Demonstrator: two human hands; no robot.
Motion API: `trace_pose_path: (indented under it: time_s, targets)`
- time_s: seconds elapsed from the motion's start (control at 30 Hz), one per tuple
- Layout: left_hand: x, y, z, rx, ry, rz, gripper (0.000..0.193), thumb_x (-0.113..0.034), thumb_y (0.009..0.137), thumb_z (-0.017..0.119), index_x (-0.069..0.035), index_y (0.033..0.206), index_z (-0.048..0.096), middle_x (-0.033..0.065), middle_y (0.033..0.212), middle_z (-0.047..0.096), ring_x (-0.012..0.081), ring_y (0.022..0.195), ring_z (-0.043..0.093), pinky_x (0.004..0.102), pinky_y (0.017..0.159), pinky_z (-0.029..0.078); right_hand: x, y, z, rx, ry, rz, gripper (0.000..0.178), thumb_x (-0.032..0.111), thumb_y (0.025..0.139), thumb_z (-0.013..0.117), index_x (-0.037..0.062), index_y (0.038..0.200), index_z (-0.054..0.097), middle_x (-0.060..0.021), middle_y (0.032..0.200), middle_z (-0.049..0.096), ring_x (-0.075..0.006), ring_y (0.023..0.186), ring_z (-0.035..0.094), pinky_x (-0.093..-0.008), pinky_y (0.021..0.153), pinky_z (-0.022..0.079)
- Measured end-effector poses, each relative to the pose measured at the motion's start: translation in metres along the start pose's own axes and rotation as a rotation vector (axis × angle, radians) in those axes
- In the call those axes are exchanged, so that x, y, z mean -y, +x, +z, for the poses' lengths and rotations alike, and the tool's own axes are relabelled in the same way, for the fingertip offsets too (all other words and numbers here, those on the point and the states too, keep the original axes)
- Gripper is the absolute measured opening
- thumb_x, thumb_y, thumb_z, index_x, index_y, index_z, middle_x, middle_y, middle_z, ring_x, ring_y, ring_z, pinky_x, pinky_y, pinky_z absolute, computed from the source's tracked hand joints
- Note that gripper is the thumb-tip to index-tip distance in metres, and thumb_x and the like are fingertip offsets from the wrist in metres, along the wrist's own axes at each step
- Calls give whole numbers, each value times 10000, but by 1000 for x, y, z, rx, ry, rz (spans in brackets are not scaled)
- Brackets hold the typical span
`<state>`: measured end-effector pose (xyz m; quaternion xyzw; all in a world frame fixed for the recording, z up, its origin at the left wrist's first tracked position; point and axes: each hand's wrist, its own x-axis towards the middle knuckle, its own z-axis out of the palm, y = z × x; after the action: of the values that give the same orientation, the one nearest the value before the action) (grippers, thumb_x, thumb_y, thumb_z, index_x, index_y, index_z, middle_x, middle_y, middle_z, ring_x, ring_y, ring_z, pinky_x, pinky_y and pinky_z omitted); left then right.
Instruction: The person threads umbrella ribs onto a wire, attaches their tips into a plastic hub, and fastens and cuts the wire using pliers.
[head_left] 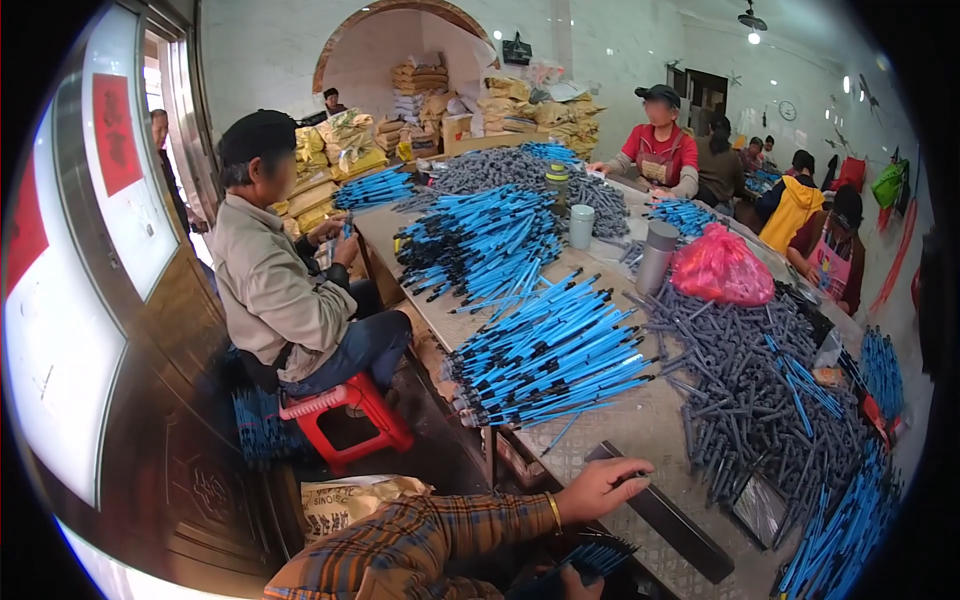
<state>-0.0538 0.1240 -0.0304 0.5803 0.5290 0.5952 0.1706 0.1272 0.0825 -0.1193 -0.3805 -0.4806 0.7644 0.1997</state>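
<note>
My left hand (605, 488), in a plaid sleeve with a gold bracelet, is over a long dark bar (690, 540) at the near table edge. Its thumb and fingers curl toward each other; whatever is between them is too small to make out. Below, cut off by the lower edge, part of my right hand (580, 585) shows beside a bunch of thin dark-blue sticks (603, 556); its fingers are mostly hidden. Ahead lies a big pile of slender blue pen-like sticks (550, 350) with black ends. Grey tubular parts (740, 400) are heaped to the right.
A pink plastic bag (722, 265) and a grey flask (656, 258) stand among the heaps. At left a person (275, 270) on a red stool (350, 420) handles small parts. Across the table sits a person in red (662, 150). Stacked sacks (545, 105) line the back.
</note>
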Motion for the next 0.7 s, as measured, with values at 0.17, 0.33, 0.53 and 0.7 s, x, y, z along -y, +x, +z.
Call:
trace_pose_path:
  time_s: [0.17, 0.33, 0.53, 0.7]
  targets:
    - [0, -4, -11, -26, -8, -12, 257, -181, 881, 557, -22, 1083, 566, 129, 943, 616, 230, 813, 602, 309, 717, 468, -19, 7, -5, 63, -207, -106, 295, 191, 868, 586, -26, 1066, 619, -129, 970, 601, -182, 791, 541, -357, 699, 447]
    - [-1, -3, 3, -64, 20, 76, 256, -171, 863, 556, -15, 1065, 556, 160, 944, 590, 299, 812, 588, 339, 727, 468, -27, 12, -15, 61, -217, -80, 397, 296, 906, 514, -16, 1141, 584, -164, 1053, 590, -233, 932, 545, -409, 828, 405]
    - [-2, -2, 7, -1, 12, 40, 252, -175, 863, 567, -36, 1074, 566, 144, 951, 593, 286, 827, 588, 339, 737, 469, -23, 16, 6, 14, -14, -199, 261, 215, 830, 575, 28, 1011, 554, -93, 927, 572, -192, 785, 560, -343, 714, 454]
    - [4, -5, -12, -9, -562, -317, 249, -174, 893, 533, -76, 1121, 542, 39, 966, 619, 84, 754, 551, 232, 679, 473, 23, -10, 26, 123, 135, -40, 194, 112, 825, 615, 5, 980, 571, -101, 855, 653, -174, 745, 621, -289, 695, 504]
